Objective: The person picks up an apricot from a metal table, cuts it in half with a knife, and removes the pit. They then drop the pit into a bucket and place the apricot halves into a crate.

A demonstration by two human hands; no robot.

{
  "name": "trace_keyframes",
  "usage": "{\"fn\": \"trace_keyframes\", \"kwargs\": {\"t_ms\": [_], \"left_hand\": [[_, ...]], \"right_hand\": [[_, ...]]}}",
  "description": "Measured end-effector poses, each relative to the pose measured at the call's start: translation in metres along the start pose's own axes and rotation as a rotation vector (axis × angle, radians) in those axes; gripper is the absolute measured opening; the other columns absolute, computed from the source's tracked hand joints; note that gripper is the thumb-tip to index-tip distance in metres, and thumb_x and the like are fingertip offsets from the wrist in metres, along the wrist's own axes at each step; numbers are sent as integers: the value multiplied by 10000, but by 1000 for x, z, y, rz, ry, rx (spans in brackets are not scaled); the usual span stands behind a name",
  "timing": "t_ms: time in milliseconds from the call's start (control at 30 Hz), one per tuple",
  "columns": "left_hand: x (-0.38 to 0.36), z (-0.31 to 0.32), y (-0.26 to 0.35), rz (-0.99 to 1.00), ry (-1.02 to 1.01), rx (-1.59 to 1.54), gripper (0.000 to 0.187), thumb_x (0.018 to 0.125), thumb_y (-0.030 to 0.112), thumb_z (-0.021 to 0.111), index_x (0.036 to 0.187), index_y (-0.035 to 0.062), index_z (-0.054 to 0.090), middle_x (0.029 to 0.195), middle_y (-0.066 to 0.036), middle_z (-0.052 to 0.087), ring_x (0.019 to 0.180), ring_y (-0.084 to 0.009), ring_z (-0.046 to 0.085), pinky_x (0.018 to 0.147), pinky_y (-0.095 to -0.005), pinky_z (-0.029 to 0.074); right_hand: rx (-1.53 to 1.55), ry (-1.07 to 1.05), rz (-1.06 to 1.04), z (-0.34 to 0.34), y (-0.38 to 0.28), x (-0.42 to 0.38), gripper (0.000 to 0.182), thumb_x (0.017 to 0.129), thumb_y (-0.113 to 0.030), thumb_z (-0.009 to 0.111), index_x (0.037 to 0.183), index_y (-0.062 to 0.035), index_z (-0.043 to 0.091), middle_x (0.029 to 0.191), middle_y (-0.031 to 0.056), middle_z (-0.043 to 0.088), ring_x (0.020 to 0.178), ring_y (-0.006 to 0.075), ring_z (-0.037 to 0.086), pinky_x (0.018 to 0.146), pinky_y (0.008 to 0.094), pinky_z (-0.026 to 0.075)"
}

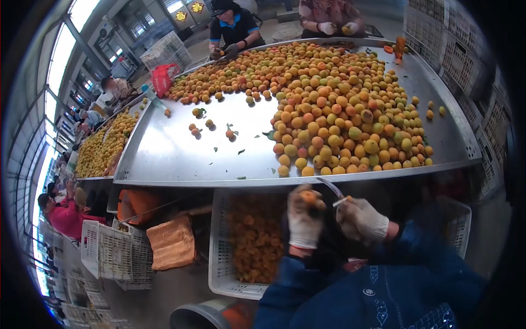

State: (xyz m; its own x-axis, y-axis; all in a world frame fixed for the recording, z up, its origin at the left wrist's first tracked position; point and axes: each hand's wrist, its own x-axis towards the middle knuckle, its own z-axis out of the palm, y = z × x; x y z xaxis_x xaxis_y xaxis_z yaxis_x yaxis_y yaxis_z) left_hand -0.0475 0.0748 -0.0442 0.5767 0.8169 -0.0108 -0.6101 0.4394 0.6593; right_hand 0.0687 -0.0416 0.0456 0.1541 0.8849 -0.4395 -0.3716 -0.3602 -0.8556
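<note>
My left hand (304, 219), in a white glove with dark stained fingers, holds an orange apricot (310, 197) just below the table's front edge. To its right, my right hand (362, 220), also gloved, is closed on a knife (332, 189) with a curved blade. The blade points up and left toward the table edge, close to the apricot but not clearly touching it. A large heap of yellow-orange apricots (345, 115) lies on the metal table (159, 148) beyond. Below my left hand stands a white crate (219, 263) holding many orange pieces.
Two people (235, 27) (331, 22) stand across the table. At the left are stacked crates (107, 249), an orange mesh sack (171, 244) and another fruit table (96, 176). A bucket (192, 317) stands at the bottom. More crates (457, 66) line the right side.
</note>
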Motion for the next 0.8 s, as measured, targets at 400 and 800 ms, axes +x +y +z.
{"fn": "trace_keyframes", "kwargs": {"t_ms": [400, 800], "left_hand": [[-8, 37, 43, 14, -113, -234, 582, 889, 449, 638, 1308, 79, 475, 1113, -105, 564, 950, -219, 568, 822, -331, 499], [-29, 71, 5, -77, -330, 24, 616, 908, 411, 635, 1349, 41, 414, 1215, -152, 538, 1115, -286, 578, 1010, -427, 460]], "right_hand": [[-405, 91, -322, -9, 6, -26, 226, 963, -267, 579, 992, -46, 543, 683, 7, 532, 645, 101, 526, 604, 265, 428], [-661, 59, -372, -39, 19, -52, 331, 954, -366, 558, 883, -49, 497, 656, 168, 579, 659, 354, 611, 595, 391, 447]]}}
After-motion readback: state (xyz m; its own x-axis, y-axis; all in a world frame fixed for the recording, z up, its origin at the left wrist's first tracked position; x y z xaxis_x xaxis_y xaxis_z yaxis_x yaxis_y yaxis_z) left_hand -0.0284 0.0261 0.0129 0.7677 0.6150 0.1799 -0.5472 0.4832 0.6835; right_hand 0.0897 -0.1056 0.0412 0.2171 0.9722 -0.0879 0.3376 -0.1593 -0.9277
